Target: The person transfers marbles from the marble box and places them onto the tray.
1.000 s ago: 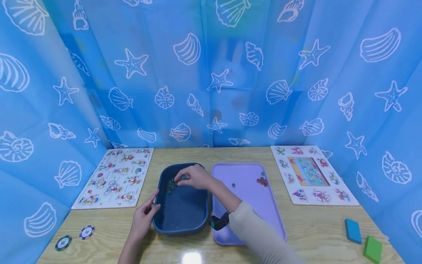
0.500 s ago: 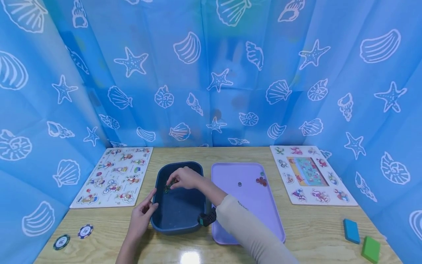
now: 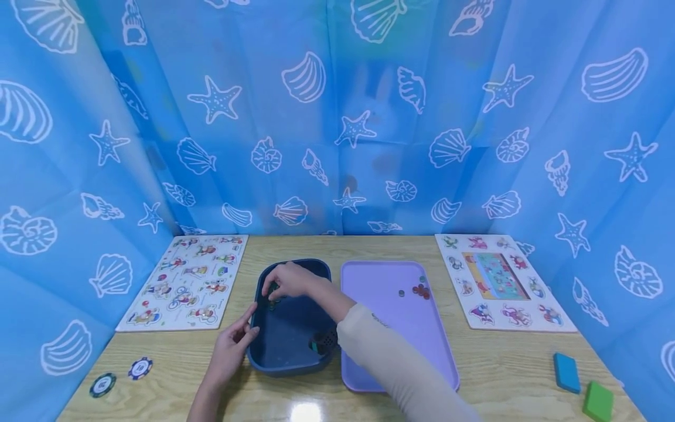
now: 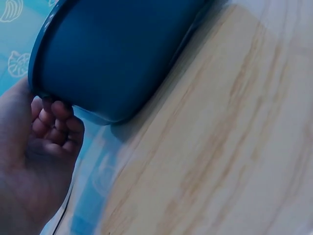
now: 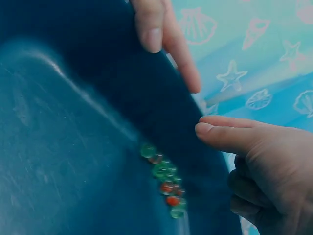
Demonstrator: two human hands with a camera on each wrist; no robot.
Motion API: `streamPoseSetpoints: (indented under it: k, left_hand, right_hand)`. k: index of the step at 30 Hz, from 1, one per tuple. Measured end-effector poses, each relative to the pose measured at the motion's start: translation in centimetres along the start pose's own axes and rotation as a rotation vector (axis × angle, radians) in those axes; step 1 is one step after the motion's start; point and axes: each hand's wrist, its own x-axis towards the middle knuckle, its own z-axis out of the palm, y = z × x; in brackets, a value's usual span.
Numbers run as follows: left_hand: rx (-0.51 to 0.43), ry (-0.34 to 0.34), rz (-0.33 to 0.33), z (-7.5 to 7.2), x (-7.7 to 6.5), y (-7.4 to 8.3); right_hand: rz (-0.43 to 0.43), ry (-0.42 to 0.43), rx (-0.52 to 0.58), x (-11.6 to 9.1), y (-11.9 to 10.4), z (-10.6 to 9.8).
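Note:
My left hand (image 3: 230,347) grips the left rim of a dark blue bin (image 3: 287,370), thumb inside and fingers outside, as the left wrist view also shows. Over the bin's far left corner reaches my right hand (image 3: 291,280), pointing down. In the right wrist view its thumb and index finger are extended near the bin wall, the other fingers are curled, and nothing shows between them. Below it, several small green and orange-red glass marbles (image 5: 168,178) lie in a row along the bin's inner edge. The hand partly hides them in the head view.
To the right stands a purple tray (image 3: 366,281) with red marbles (image 3: 420,291) and green ones near its right edge. Puzzle boards (image 3: 181,281) lie at both sides. Two poker chips (image 3: 140,368) sit front left; a blue block (image 3: 566,373) and green block (image 3: 598,401) front right.
On the purple tray a lone marble has rolled right, up near the red ones. My right hand has shifted left within the bin, toward the marbles' corner. The left hand stays at the rim.

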Motion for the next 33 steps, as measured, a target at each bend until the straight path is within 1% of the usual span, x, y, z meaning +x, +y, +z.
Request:
streamPoseSetpoints:
  k: [2,6,9,12,16,20,23,25,29,33]
  left_hand:
    - [-0.014,-0.016,0.01,0.0,0.2,-0.8]
    - [-0.008,-0.048,0.022,0.2,0.7,-2.4]
    - [0.007,-0.065,0.019,0.4,0.9,-2.9]
    - [0.014,-0.064,0.003,0.4,0.8,-3.0]
    - [0.022,-0.056,-0.002,0.3,0.7,-2.9]
    - [0.02,-0.056,-0.002,0.3,0.8,-2.7]
    - [0.009,-0.052,-0.012,0.3,0.7,-2.4]
    - [-0.006,-0.05,-0.018,0.3,0.6,-1.9]
    - [-0.017,-0.05,-0.01,0.3,0.1,-0.5]
    - [0.001,-0.029,-0.006,0.3,-0.2,0.4]
  right_hand:
    - [0.014,-0.018,-0.01,0.3,0.2,0.5]
    - [0.059,-0.048,-0.04,0.6,1.1,1.6]
    - [0.079,-0.064,-0.054,0.5,1.8,2.3]
    - [0.065,-0.067,-0.046,0.4,2.3,2.8]
    - [0.039,-0.06,-0.039,0.5,2.4,3.1]
    - [0.06,-0.067,-0.04,0.4,2.3,3.4]
    - [0.069,-0.066,-0.032,0.4,2.2,3.5]
    - [0.054,-0.056,-0.028,0.3,2.2,3.5]
    - [0.003,-0.009,-0.005,-0.3,1.9,2.6]
    - [-0.057,0.061,0.035,-1.7,1.5,0.9]
